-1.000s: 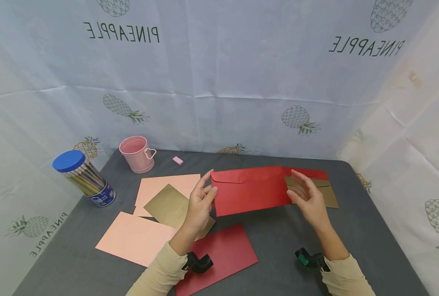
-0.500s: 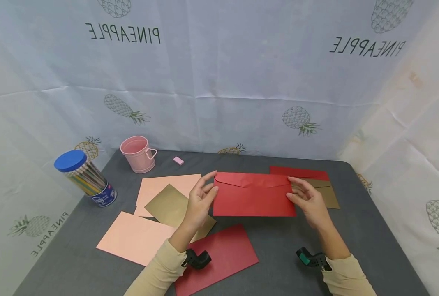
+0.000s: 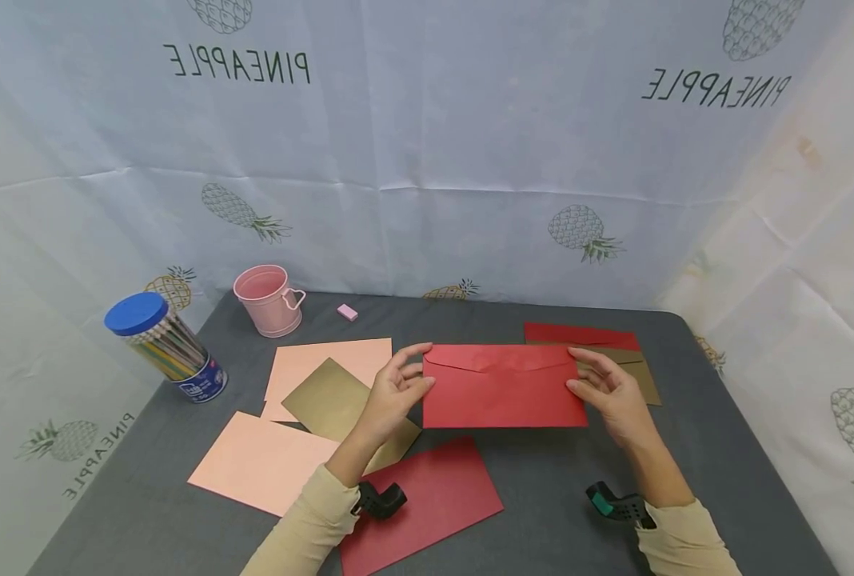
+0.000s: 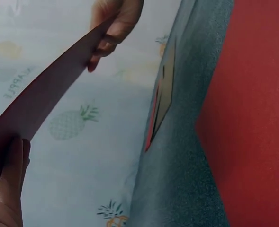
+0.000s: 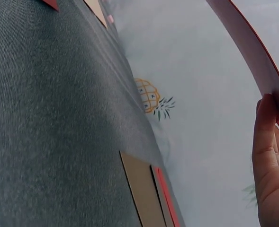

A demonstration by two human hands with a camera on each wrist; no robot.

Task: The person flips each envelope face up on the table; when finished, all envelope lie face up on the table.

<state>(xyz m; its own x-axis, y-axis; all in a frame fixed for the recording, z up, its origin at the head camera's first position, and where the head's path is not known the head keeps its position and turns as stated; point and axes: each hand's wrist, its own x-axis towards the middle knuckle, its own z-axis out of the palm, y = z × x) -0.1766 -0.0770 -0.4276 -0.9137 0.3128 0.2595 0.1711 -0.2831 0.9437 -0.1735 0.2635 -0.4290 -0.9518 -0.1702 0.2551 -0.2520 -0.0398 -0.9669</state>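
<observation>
A red envelope (image 3: 504, 392), its flap along the top edge, is held up above the table between both hands. The left hand (image 3: 393, 400) pinches its left edge between thumb and fingers. At the opposite edge the right hand (image 3: 614, 400) pinches it the same way. Seen from the left wrist, the envelope (image 4: 54, 87) bows slightly between the hands. Below it on the table lies another red envelope (image 3: 427, 508), partly behind the left forearm. Behind the right hand lie a gold envelope (image 3: 643, 376) and a red one (image 3: 600, 334), overlapping.
Peach envelopes (image 3: 261, 464) and a gold envelope (image 3: 326, 396) overlap on the left of the dark grey table (image 3: 535, 496). Farther back stand a clear tub of pencils (image 3: 171, 352) with a blue lid and a pink bucket (image 3: 269, 304). A pink eraser (image 3: 347, 313) lies near the back edge.
The envelope has turned from tilted to level, its flap side now facing the camera. Over the last half second both hands shifted slightly right and down with it.
</observation>
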